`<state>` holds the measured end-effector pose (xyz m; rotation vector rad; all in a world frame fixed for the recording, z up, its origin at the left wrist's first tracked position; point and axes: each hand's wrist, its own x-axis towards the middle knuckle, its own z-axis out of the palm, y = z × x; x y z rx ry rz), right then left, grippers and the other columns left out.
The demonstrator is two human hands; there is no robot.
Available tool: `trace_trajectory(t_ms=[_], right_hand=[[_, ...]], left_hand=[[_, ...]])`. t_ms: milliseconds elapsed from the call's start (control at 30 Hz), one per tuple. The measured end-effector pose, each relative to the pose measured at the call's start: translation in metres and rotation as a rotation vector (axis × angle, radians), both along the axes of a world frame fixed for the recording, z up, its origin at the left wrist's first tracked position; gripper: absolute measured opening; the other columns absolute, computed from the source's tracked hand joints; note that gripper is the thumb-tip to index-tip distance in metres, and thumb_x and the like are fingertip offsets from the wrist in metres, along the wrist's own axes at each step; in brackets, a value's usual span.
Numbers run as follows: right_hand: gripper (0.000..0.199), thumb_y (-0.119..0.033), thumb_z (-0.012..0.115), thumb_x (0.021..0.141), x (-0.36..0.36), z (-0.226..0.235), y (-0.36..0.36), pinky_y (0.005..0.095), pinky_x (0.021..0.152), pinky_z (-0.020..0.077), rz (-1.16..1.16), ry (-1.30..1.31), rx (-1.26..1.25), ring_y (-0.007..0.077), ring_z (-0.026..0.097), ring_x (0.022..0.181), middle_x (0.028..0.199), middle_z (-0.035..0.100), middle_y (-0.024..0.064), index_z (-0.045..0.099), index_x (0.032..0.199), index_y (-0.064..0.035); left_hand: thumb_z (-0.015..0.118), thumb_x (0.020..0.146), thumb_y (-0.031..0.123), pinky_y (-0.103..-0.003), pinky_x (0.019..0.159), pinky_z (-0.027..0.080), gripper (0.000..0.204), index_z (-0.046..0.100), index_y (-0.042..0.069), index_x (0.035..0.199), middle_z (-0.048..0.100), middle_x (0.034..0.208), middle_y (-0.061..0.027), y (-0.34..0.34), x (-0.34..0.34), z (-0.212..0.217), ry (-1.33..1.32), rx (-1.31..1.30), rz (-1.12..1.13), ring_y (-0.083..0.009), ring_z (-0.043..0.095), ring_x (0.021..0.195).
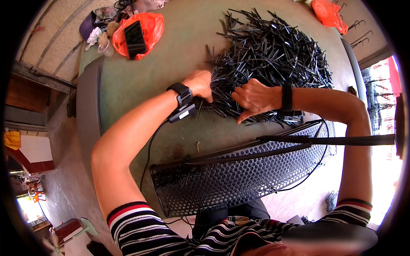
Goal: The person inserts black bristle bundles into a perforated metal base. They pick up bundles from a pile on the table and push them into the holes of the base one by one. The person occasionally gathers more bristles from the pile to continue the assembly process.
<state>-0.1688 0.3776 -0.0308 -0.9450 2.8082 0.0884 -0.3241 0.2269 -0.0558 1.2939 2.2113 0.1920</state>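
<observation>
A large heap of thin black strips point(273, 55), which look like plastic, covers the far right part of the green tabletop point(166, 77). At the heap's left edge my left hand point(199, 84) is closed, with strip ends against its curled fingers. Part of what it grips is hidden behind the fingers. Just to the right, my right hand point(257, 98) lies over the near side of the heap. Its fingers bend down onto the strips and its thumb stands apart, pointing toward me. The fingertips are partly hidden.
A black perforated panel point(239, 175) runs along the near table edge, with a dark bar point(350, 140) crossing above its right end. A phone point(135, 39) lies on an orange plastic bag point(154, 30) at the far left. Another orange bag point(329, 16) sits far right.
</observation>
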Motion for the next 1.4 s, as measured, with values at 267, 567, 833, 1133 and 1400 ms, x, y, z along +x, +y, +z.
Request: trace_trajectory(t_ms=[267, 567, 833, 1133, 1400], right_hand=[[0.068, -0.058, 0.073, 0.060, -0.009, 0.004, -0.014, 0.0447, 0.057, 0.0462, -0.489, -0.156, -0.006, 0.0383, 0.061, 0.064, 0.065, 0.059, 0.0191, 0.051, 0.077, 0.0039], [0.064, -0.055, 0.074, 0.060, -0.002, -0.004, -0.019, 0.0451, 0.060, 0.0468, -0.546, -0.217, -0.093, 0.0383, 0.061, 0.069, 0.070, 0.060, 0.0198, 0.053, 0.077, 0.0034], [0.060, -0.045, 0.079, 0.058, -0.006, -0.007, -0.025, 0.0438, 0.058, 0.0461, -0.459, -0.204, -0.030, 0.0374, 0.062, 0.071, 0.073, 0.060, 0.0196, 0.054, 0.079, 0.0043], [0.045, -0.032, 0.080, 0.058, -0.009, -0.020, -0.021, 0.0437, 0.061, 0.0500, -0.582, -0.159, -0.081, 0.0361, 0.063, 0.072, 0.075, 0.063, 0.0202, 0.059, 0.076, 0.0040], [0.049, -0.030, 0.075, 0.063, -0.013, -0.009, -0.029, 0.0461, 0.068, 0.0480, -0.646, -0.306, 0.001, 0.0378, 0.059, 0.085, 0.094, 0.057, 0.0221, 0.054, 0.093, 0.0030]], left_hand=[[0.066, 0.065, 0.004, -0.040, 0.074, 0.050, 0.024, 0.062, -0.009, 0.084, 0.062, 0.090, -0.0263, -0.007, -0.017, -0.013, -0.027, -0.016, 0.146, -0.0374, 0.063, 0.089], [0.054, 0.061, -0.002, -0.044, 0.070, 0.048, 0.019, 0.059, -0.009, 0.077, 0.058, 0.082, -0.0294, -0.022, -0.025, -0.017, -0.054, 0.144, 0.199, -0.0430, 0.059, 0.083], [0.069, 0.055, 0.004, -0.041, 0.075, 0.048, 0.040, 0.061, -0.002, 0.093, 0.063, 0.084, -0.0212, -0.034, -0.024, -0.008, -0.023, -0.053, -0.031, -0.0351, 0.062, 0.082], [0.085, 0.053, 0.019, -0.043, 0.081, 0.046, 0.060, 0.051, -0.003, 0.099, 0.056, 0.098, -0.0211, -0.054, -0.001, 0.004, 0.157, 0.081, -0.055, -0.0383, 0.054, 0.096], [0.079, 0.056, 0.017, -0.043, 0.069, 0.048, 0.039, 0.057, -0.006, 0.079, 0.061, 0.079, -0.0231, -0.052, -0.012, -0.004, 0.147, 0.070, -0.094, -0.0393, 0.060, 0.080]])
